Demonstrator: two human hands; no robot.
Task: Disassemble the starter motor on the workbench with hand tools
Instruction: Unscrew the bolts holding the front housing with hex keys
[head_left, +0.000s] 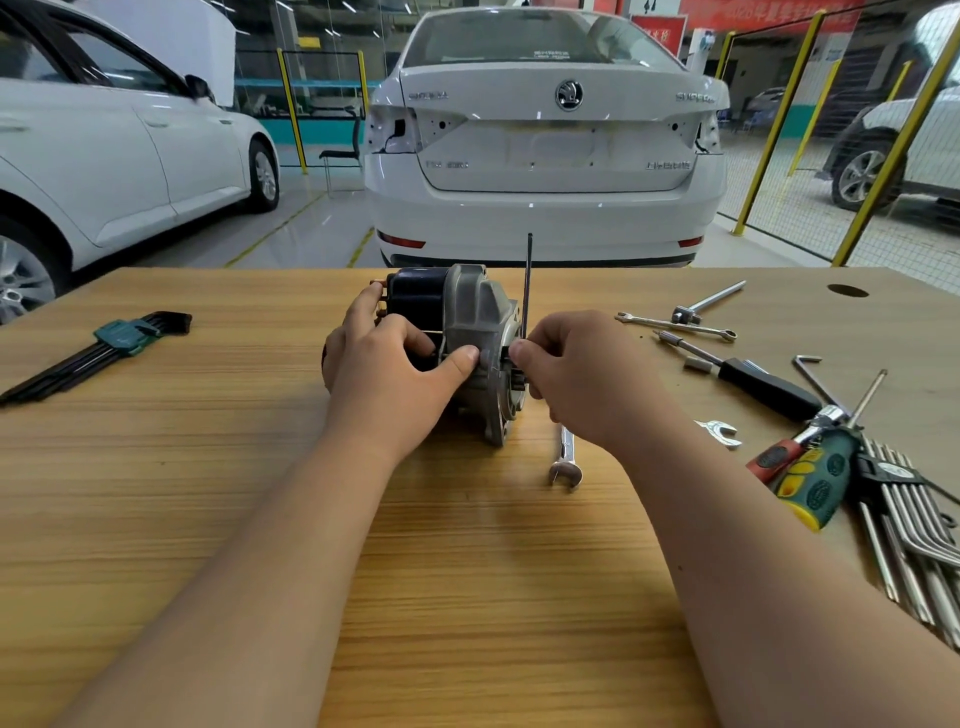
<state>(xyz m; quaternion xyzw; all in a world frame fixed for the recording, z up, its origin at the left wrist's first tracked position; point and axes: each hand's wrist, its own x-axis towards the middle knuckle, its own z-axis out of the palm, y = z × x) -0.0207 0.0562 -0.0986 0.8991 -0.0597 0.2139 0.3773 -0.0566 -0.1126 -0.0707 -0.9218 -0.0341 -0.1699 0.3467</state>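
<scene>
The starter motor lies on its side in the middle of the wooden workbench, black body to the left, grey aluminium housing to the right. My left hand grips its near side, thumb pressed on the grey housing. My right hand pinches a black hex key at the housing's right face; its long arm stands straight up. The key's tip is hidden behind my fingers.
A green-holdered hex key set lies at the left. A combination wrench lies just below the motor. Spanners, a socket driver, a green-yellow screwdriver and a silver key set crowd the right side. Cars stand beyond the bench.
</scene>
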